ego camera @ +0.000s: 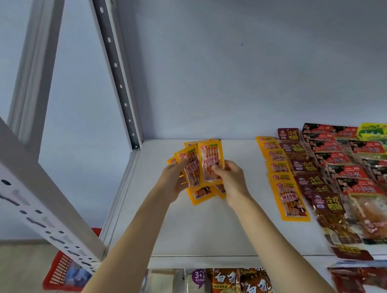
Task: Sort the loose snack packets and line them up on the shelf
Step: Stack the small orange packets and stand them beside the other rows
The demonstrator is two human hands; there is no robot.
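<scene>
Above the shelf's (200, 227) bare left half, both hands (205, 181) grip yellow packets (209, 163).

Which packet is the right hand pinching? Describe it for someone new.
On the white metal shelf, left of the laid-out rows, both hands hold a fan of yellow snack packets. The right hand pinches the frontmost yellow packet: upright and fully visible, unlike those overlapped behind it.

The light was even and fairly bright, soft and cool, with a bluish cast on the wall (239, 69). Shadows were faint; a weak one lay on the shelf (205, 227) under the arms. The wide lens bent the shelf posts (115, 65) strongly toward the edges. The near beam (35, 204) at lower left was blurred, and the packet print looked soft.
</scene>
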